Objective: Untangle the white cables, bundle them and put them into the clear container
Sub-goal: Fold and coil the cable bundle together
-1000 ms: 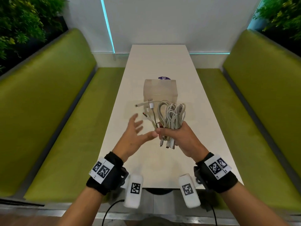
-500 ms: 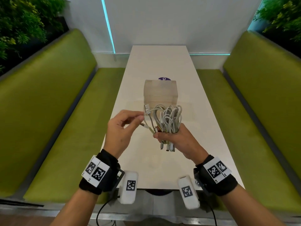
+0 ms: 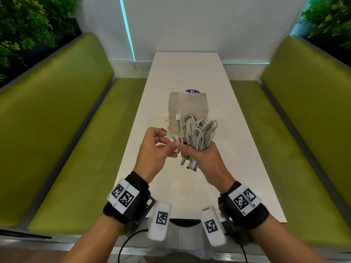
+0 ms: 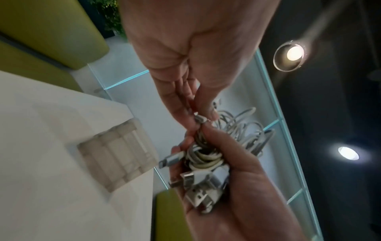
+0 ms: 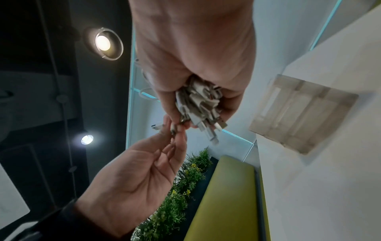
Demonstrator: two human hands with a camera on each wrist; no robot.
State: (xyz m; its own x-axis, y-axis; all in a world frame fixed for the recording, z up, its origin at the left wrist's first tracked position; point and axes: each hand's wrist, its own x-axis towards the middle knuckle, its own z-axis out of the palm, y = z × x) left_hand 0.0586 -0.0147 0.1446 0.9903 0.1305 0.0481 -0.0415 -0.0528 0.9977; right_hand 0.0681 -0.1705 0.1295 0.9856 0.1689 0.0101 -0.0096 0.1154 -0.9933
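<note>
My right hand (image 3: 204,158) grips a bundle of white cables (image 3: 199,133) above the table; loops stick up from the fist and several plugs (image 3: 190,165) hang below it. My left hand (image 3: 161,147) pinches a loose cable end (image 4: 200,119) right beside the bundle, thumb against fingertip. One plug (image 3: 178,116) on a loose strand stands up in front of the clear container (image 3: 188,103), which sits upright on the white table (image 3: 190,73) just beyond my hands. The wrist views show the same cable bundle (image 5: 198,104) in the right fist and the clear container (image 4: 117,154) close by.
Green benches (image 3: 66,130) run along both sides of the narrow table, the right bench (image 3: 294,120) too. A purple round sticker (image 3: 191,91) lies behind the container. Plants (image 3: 24,25) stand behind the benches. A white wall closes the far end.
My left hand went from open beside the bundle to pinching a loose cable end, then moved down close against the right fist. The right hand kept its grip.
</note>
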